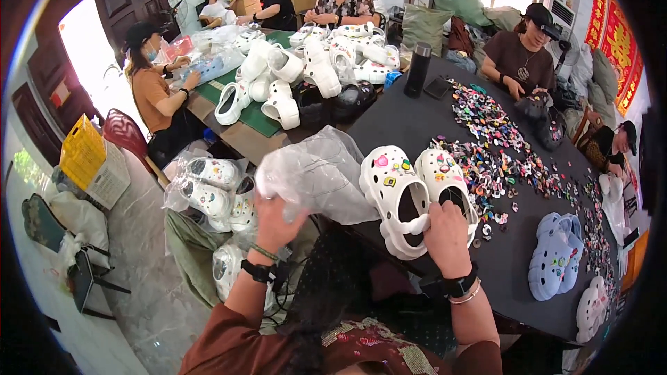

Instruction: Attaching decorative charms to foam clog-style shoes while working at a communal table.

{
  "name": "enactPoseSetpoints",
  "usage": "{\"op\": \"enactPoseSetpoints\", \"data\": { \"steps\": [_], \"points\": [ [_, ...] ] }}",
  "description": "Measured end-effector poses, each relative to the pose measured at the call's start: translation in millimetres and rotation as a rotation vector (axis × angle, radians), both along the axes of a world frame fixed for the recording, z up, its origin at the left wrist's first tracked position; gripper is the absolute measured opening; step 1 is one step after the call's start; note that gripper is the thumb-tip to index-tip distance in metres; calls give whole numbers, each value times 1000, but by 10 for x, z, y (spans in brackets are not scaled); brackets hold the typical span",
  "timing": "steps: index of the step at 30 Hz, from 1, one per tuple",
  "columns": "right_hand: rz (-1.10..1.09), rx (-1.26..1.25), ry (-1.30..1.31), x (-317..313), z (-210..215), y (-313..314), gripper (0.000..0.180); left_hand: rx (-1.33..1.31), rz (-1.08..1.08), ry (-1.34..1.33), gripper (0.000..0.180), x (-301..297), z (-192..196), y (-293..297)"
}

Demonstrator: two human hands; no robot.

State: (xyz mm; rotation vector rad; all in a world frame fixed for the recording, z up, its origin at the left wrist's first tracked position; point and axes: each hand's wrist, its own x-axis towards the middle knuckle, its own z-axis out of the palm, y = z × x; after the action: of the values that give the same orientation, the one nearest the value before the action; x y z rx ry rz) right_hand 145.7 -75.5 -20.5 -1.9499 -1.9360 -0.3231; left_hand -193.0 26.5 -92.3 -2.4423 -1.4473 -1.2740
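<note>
My right hand [446, 237] grips a pair of white clogs at their heel ends, fingers inside the openings. The left clog [386, 175] and the right clog [438, 161] carry colourful charms on their toes and stand at the edge of the black table, toes pointing away from me. My left hand [279, 226] is closed on the near left end of a clear plastic bag [316, 173]. The bag looks crumpled and puffed out, and its far end lies on the table beside the clogs. Some of my left fingers are hidden behind the film.
Loose charms [486, 125] cover the table's right part. Blue clogs [552, 257] and a white clog [590, 309] lie at right. A black bottle [417, 69] stands behind. White clogs [281, 104] pile up on the green mat. Bagged clogs [208, 194] sit lower left. Several people work around.
</note>
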Motion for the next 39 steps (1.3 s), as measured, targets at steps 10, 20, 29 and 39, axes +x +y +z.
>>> {"op": "enactPoseSetpoints", "data": {
  "steps": [10,20,29,39],
  "points": [
    [112,-146,253,55,238,-170,48,-149,-152,211,60,431,-325,148],
    [21,307,413,566,158,-574,38,-164,-107,-94,26,296,-296,251],
    [-187,376,376,842,-460,-829,18,100,308,-655,47,-194,183,374],
    [-257,340,392,877,-935,-812,13,-128,377,-766,29,-854,-267,462]
  ]
}}
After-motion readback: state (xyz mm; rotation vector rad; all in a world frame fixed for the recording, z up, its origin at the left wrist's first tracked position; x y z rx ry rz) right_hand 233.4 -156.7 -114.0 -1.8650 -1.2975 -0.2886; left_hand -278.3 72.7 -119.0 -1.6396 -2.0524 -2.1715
